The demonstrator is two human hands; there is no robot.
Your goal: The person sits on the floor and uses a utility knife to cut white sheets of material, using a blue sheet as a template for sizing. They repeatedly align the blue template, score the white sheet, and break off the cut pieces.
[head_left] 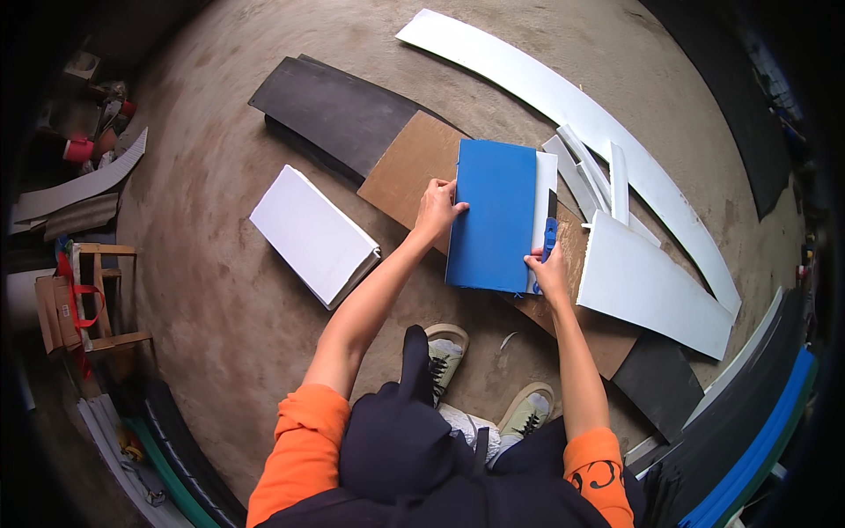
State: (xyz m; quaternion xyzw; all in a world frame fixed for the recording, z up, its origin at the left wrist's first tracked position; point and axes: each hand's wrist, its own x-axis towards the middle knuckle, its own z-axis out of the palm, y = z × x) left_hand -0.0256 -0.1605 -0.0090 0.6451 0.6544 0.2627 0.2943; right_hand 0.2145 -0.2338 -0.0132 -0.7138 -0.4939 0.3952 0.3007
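Note:
A blue rectangular sheet (495, 211) lies on top of a white sheet (547, 169), which shows along its right edge. My left hand (435, 209) grips the blue sheet's left edge, with the thumb on its top face. In my right hand (549, 271) is a blue utility knife (551, 236), its dark blade pointing away from me along the right edge of the sheets. The fingers of that hand close round the knife's lower end, beside the white strip. Beneath the sheets lies a brown board (412, 167).
Left of the board rests a stack of white sheets (312, 233). A black board (339, 110) extends to the far left. White offcuts (656, 282) and a long curved white strip (563, 101) lie to the right. A wooden stool (106, 299) stands at the left.

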